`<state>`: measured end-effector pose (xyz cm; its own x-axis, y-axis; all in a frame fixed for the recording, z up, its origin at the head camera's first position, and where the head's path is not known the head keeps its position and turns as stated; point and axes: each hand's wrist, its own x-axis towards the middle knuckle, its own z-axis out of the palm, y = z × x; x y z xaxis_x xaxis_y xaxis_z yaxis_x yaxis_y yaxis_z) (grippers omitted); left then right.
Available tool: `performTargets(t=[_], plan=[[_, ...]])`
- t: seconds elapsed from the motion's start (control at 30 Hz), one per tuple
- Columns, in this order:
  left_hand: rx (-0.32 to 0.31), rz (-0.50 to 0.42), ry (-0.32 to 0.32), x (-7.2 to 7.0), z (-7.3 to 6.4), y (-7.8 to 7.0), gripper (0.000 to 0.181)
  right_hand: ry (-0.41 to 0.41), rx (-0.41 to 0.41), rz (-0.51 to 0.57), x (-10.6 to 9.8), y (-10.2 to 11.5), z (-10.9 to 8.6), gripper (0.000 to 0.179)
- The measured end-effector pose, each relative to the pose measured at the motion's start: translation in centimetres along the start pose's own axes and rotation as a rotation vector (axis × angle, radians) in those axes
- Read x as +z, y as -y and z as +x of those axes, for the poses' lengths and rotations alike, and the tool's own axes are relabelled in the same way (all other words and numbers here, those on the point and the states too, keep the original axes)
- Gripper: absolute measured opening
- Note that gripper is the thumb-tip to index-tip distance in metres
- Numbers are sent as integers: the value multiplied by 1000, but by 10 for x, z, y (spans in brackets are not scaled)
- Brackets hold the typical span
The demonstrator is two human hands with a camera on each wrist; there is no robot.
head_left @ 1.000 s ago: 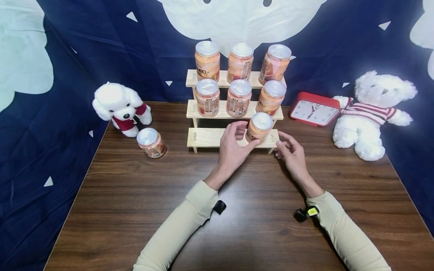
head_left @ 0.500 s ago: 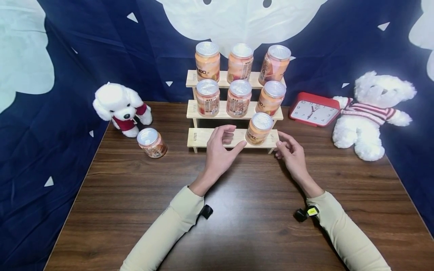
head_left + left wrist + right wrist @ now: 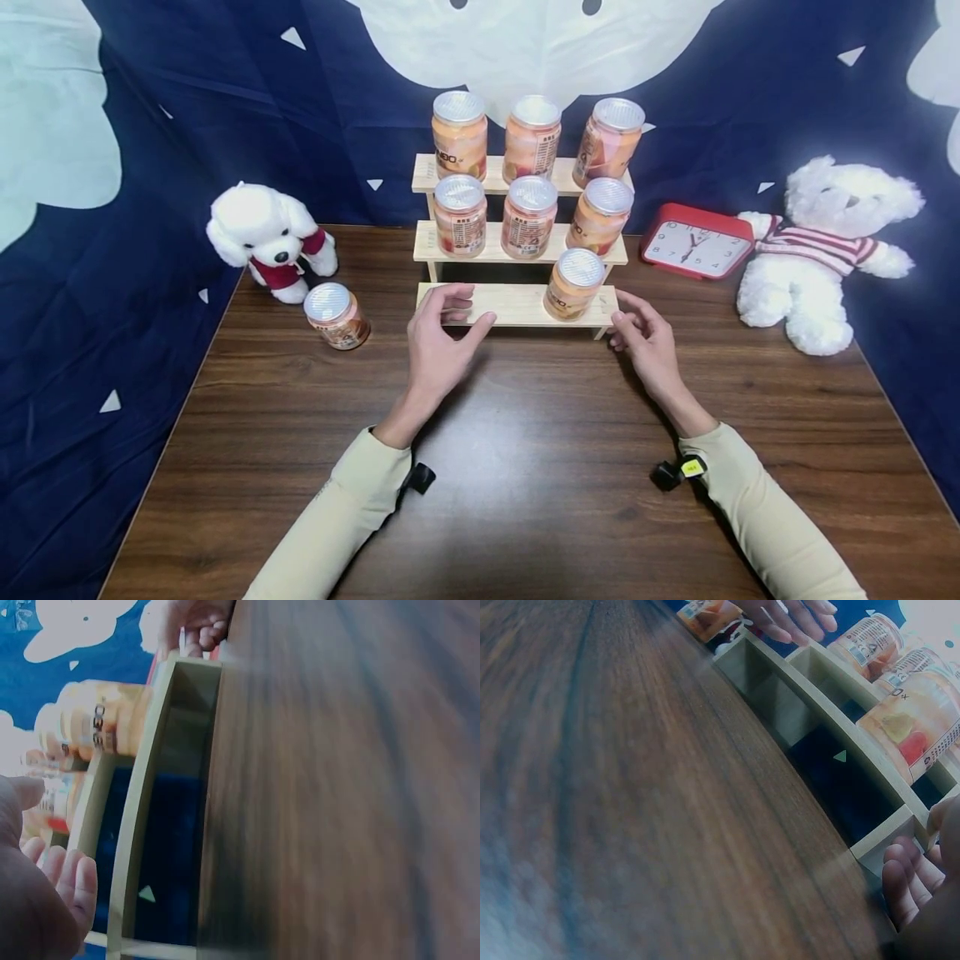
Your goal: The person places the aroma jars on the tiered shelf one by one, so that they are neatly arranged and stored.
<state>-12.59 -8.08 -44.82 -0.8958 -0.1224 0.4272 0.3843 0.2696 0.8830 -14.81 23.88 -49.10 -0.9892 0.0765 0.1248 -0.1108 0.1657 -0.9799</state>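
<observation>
A three-step wooden stand [image 3: 510, 306] bears several jars with silvery lids. On its lowest step, towards the right end, one orange jar [image 3: 573, 286] stands upright. My left hand [image 3: 438, 346] is before the left part of that step, thumb and fingers spread apart with nothing between them. At the right end of the same step, my right hand [image 3: 648, 346] grips the stand between thumb and curled fingers; the right wrist view shows the thumb [image 3: 939, 817] against the wood. Another jar [image 3: 337, 317] stands on the table at the left, away from both hands.
A white toy dog [image 3: 262, 233] sits behind the lone jar. Right of the stand are a red clock [image 3: 697, 242] and a white teddy bear [image 3: 817, 250]. Behind the brown table [image 3: 525, 500] hangs a dark blue cloth [image 3: 225, 100] with white shapes.
My left hand has let go of the jar on the lowest step and moved left, away from it. That jar stays in place. The right hand has not moved.
</observation>
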Motion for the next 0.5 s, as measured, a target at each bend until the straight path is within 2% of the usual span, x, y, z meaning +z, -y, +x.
performTargets(t=[0.2, 0.33, 0.5], plan=[[5, -10, -35, -16, -1, 3, 42, 10, 0, -3, -1, -1, 0, 40], [8, 3, -48, -28, 1, -1, 41, 6, 0, -6, -1, -1, 0, 40], [35, 11, -100, -44, 7, -7, 40, 8, 5, -8, -2, -1, 0, 40]])
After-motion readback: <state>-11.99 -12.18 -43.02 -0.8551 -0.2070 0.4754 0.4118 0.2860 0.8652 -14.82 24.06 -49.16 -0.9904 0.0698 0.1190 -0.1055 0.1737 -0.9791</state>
